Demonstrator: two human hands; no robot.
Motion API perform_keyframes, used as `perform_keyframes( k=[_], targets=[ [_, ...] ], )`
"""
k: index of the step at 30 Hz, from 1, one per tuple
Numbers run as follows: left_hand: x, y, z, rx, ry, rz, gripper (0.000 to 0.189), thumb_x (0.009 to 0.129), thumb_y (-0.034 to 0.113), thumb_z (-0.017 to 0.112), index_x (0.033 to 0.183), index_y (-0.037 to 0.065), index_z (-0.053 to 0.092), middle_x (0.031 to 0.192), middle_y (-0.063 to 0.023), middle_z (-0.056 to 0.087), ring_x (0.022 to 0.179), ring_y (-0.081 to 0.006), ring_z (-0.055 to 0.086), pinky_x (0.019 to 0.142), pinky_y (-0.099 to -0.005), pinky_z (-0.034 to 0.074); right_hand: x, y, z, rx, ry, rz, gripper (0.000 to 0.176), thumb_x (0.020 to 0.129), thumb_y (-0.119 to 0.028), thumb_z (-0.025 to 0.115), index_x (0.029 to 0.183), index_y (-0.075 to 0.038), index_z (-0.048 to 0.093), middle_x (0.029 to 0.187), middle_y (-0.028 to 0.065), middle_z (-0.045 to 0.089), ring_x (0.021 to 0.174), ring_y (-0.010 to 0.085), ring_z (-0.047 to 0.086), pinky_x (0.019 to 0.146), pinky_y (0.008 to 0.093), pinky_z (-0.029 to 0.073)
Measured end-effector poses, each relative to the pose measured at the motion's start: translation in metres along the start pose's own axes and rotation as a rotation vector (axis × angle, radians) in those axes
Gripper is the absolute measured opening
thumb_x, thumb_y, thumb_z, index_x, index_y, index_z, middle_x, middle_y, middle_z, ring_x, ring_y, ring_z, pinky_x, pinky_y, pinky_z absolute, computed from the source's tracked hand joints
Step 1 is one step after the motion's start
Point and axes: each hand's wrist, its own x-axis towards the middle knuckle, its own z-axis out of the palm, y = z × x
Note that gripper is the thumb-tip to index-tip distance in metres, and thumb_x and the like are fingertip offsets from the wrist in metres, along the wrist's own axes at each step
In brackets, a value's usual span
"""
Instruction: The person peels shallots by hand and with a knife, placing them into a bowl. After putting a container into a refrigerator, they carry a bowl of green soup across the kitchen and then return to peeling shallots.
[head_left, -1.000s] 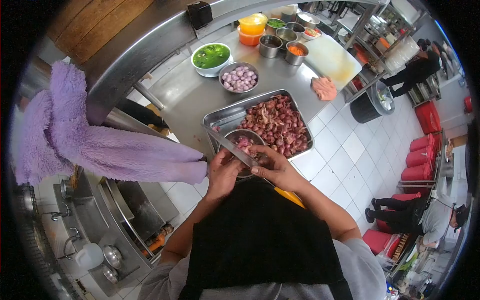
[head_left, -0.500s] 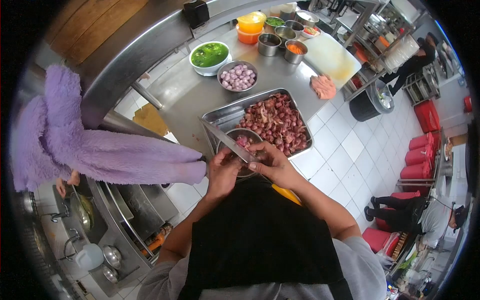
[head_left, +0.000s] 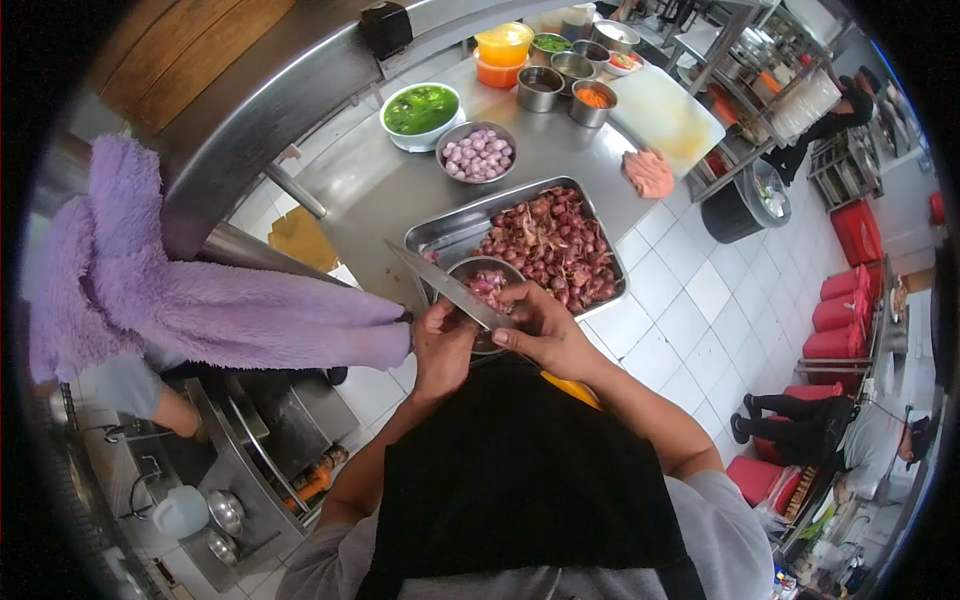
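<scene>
My right hand (head_left: pixel 548 328) is closed on a knife (head_left: pixel 450 285), its thumb against the blade near the heel. The broad blade points up and left across both hands. My left hand (head_left: pixel 445 350) is closed just below the blade, and its fingers hide whatever they hold. Beneath the hands, a metal bowl (head_left: pixel 513 268) contains reddish-purple peelings or pieces. The bowl sits in a steel tray (head_left: pixel 440 232) heaped with unpeeled red shallots (head_left: pixel 550 245). Beyond the tray stands a bowl (head_left: pixel 476 181) of peeled pale purple shallots (head_left: pixel 478 152).
A white bowl of green liquid (head_left: pixel 422 110), orange tubs (head_left: pixel 500 55) and several metal pots (head_left: pixel 540 90) stand on the steel table (head_left: pixel 360 190). A pink cloth (head_left: pixel 648 174) lies by the cutting board (head_left: pixel 665 120). Purple fluffy cloth (head_left: pixel 250 310) hangs left. Co-workers (head_left: pixel 880 440) are nearby.
The knife has shifted slightly, its tip swinging a little left, while both hands stay almost in place. At the far left, a co-worker's forearm has come into view beside the sink.
</scene>
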Motion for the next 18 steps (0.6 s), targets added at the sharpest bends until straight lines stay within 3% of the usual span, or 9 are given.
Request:
perform_keyframes(
  k=[6, 8, 9, 11, 12, 13, 18],
  targets=[
    [-0.005, -0.002, 0.001, 0.142, -0.032, 0.0, 0.028, 0.089, -0.003, 0.064, 0.117, -0.003, 0.062, 0.108, -0.0084, 0.067, 0.098, -0.0143, 0.064, 0.089, -0.0287, 0.051, 0.006, 0.014, -0.008, -0.046, 0.031, -0.025, 0.034, 0.092, -0.007, 0.067, 0.119, -0.006, 0.045, 0.089, 0.0011, 0.061, 0.081, 0.0074, 0.056, 0.071, 0.0228, 0.044],
    [-0.005, -0.002, 0.0, 0.255, -0.059, -0.017, 0.028, 0.089, -0.002, 0.065, 0.117, -0.003, 0.062, 0.108, -0.0088, 0.067, 0.098, -0.0142, 0.064, 0.09, -0.0286, 0.051, 0.012, 0.023, -0.015, 0.089, 0.07, 0.001, 0.03, 0.093, -0.016, 0.067, 0.117, -0.008, 0.049, 0.084, 0.0008, 0.058, 0.072, 0.0087, 0.055, 0.061, 0.0217, 0.042],
    [-0.004, -0.005, 0.0, 0.151, -0.054, -0.021, 0.029, 0.09, -0.001, 0.065, 0.118, -0.003, 0.061, 0.11, -0.01, 0.066, 0.1, -0.0157, 0.064, 0.092, -0.0303, 0.052, 0.013, 0.017, -0.019, 0.089, 0.066, 0.0, 0.03, 0.093, -0.016, 0.067, 0.117, -0.008, 0.049, 0.084, 0.0008, 0.058, 0.072, 0.0087, 0.055, 0.061, 0.0217, 0.042],
    [0.0, -0.008, -0.002, 0.048, -0.05, -0.027, 0.029, 0.09, -0.001, 0.064, 0.118, -0.004, 0.06, 0.111, -0.0112, 0.066, 0.102, -0.0171, 0.064, 0.093, -0.032, 0.052, 0.009, 0.003, -0.027, 0.414, 0.039, 0.257, 0.026, 0.094, -0.026, 0.066, 0.108, -0.008, 0.054, 0.078, -0.0003, 0.054, 0.062, 0.0089, 0.051, 0.054, 0.0222, 0.038],
    [0.002, -0.008, -0.003, -0.155, -0.073, -0.092, 0.029, 0.09, -0.001, 0.064, 0.119, -0.003, 0.059, 0.113, -0.0121, 0.065, 0.104, -0.0194, 0.063, 0.094, -0.0349, 0.052, 0.007, -0.002, -0.024, 0.398, 0.091, 0.307, 0.025, 0.095, -0.03, 0.064, 0.106, -0.01, 0.056, 0.076, -0.0004, 0.052, 0.058, 0.0089, 0.047, 0.049, 0.0214, 0.032],
    [0.003, -0.008, -0.004, -0.358, -0.096, -0.157, 0.03, 0.091, 0.0, 0.063, 0.12, -0.003, 0.058, 0.114, -0.013, 0.064, 0.106, -0.0217, 0.063, 0.096, -0.0378, 0.052, 0.007, 0.001, -0.024, 0.399, 0.091, 0.309, 0.025, 0.095, -0.03, 0.064, 0.106, -0.01, 0.056, 0.076, -0.0004, 0.052, 0.058, 0.0089, 0.047, 0.049, 0.0214, 0.032],
    [0.004, -0.01, -0.009, -0.31, -0.065, -0.16, 0.03, 0.092, -0.001, 0.061, 0.121, -0.001, 0.056, 0.114, -0.0139, 0.063, 0.107, -0.026, 0.063, 0.095, -0.0417, 0.052, 0.007, 0.008, -0.024, 0.334, 0.106, 0.259, 0.028, 0.093, -0.03, 0.067, 0.108, -0.009, 0.055, 0.076, 0.0007, 0.053, 0.058, 0.0094, 0.049, 0.049, 0.0221, 0.033]
  ],
)
